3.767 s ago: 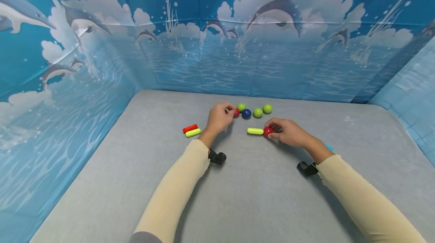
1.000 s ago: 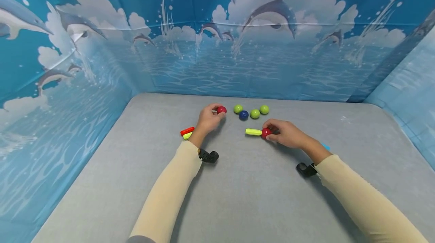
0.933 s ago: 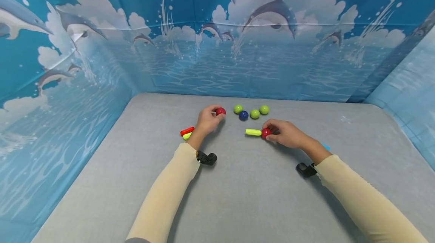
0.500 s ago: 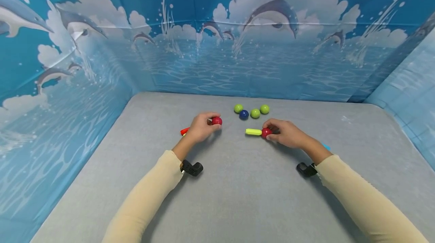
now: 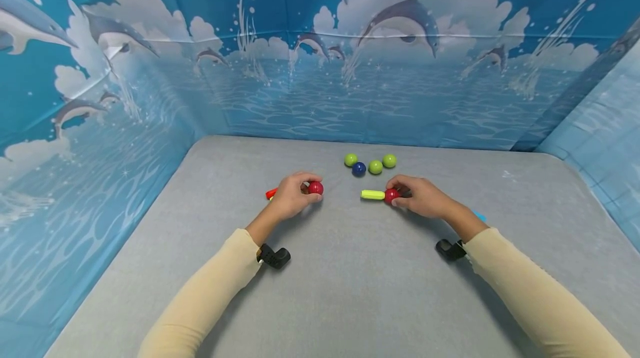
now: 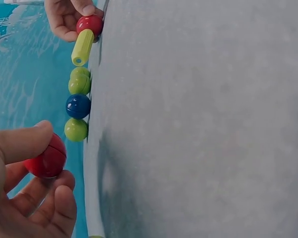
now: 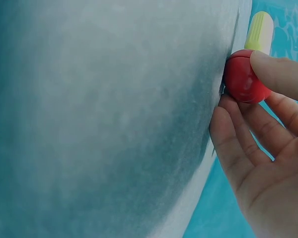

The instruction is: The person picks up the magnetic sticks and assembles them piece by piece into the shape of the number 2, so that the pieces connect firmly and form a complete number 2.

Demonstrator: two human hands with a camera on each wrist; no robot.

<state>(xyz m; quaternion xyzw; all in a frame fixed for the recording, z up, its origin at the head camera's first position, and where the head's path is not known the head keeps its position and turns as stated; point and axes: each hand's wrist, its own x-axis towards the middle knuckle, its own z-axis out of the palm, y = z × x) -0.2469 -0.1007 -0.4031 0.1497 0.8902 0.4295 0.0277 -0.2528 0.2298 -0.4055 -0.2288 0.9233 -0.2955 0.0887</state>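
My left hand (image 5: 290,197) pinches a red ball (image 5: 315,188) between thumb and fingers, apart from the other balls; the left wrist view shows a seam line across this red ball (image 6: 48,161). To the right, my right hand (image 5: 424,197) grips a second red ball (image 5: 391,197) low over the table. A yellow-green rod (image 5: 372,194) is joined to that ball and points left toward my left hand. In the right wrist view the thumb lies over the red ball (image 7: 243,79), with the rod (image 7: 260,32) beyond it.
Several balls sit together at the back: green balls (image 5: 375,167) and a dark blue ball (image 5: 359,169). A red rod (image 5: 271,193) and a sliver of yellow rod lie partly hidden behind my left hand. Near my right wrist shows a light blue piece (image 5: 479,215). A dolphin-print curtain (image 5: 310,102) borders the grey table (image 5: 350,291).
My left hand has carried its red ball away from the other balls, leftward and nearer to me. The right hand keeps its grip on the red ball with the rod, nearly still.
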